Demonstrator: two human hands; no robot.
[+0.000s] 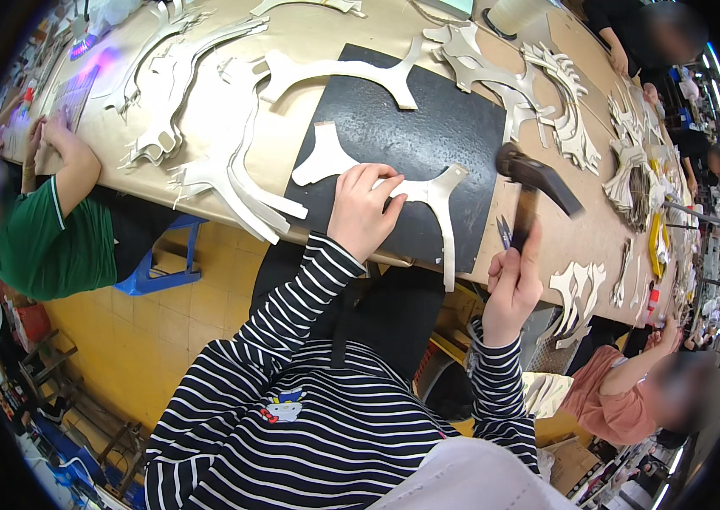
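Observation:
A white, branching, leather-like cut piece [429,192] lies across a black board [470,127] on the table. My left hand [364,206] is closed on its middle, fingers bent and pressed together against it. One strip of the piece hangs past the board's near edge. In my right hand [514,285] is a hammer [538,177], gripped by its handle and raised to the right of the piece, with its dark metal head apart from it. Small pointed blades [504,232] show beside the handle; whether that hand holds them too, I cannot tell. Another white piece [338,70] lies at the board's far side.
Stacks of similar white pieces [237,170] lie left of the board, and more pieces [496,72] lie beyond it to the right. Several small strips [578,293] sit at the table's near right edge. People work at left, in a green shirt [54,229], and at right, in pink [610,395].

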